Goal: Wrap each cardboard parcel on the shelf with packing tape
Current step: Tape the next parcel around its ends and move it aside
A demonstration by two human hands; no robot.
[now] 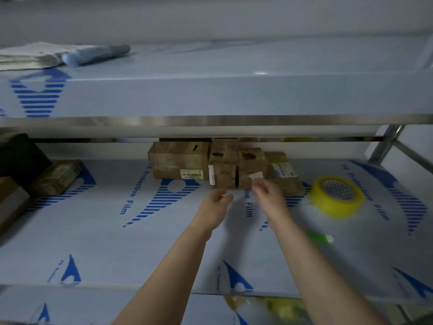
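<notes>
Several brown cardboard parcels (180,159) are stacked at the back middle of the shelf (112,231), which is covered in blue-printed protective film. A yellow roll of packing tape (336,196) lies flat to their right. Both my arms reach toward the stack. My left hand (214,202) hovers just in front of the lowest parcels, fingers relaxed and holding nothing. My right hand (266,192) is at the front of a small parcel (246,179), its fingertips close to a white label there; blur hides whether they touch it.
More dark parcels (56,175) sit at the shelf's left end. A green object (319,237) lies on the shelf beside my right forearm. The upper shelf (210,95) overhangs the stack and carries a blue roll (96,55) and flat sheets. A metal upright (384,146) stands at right.
</notes>
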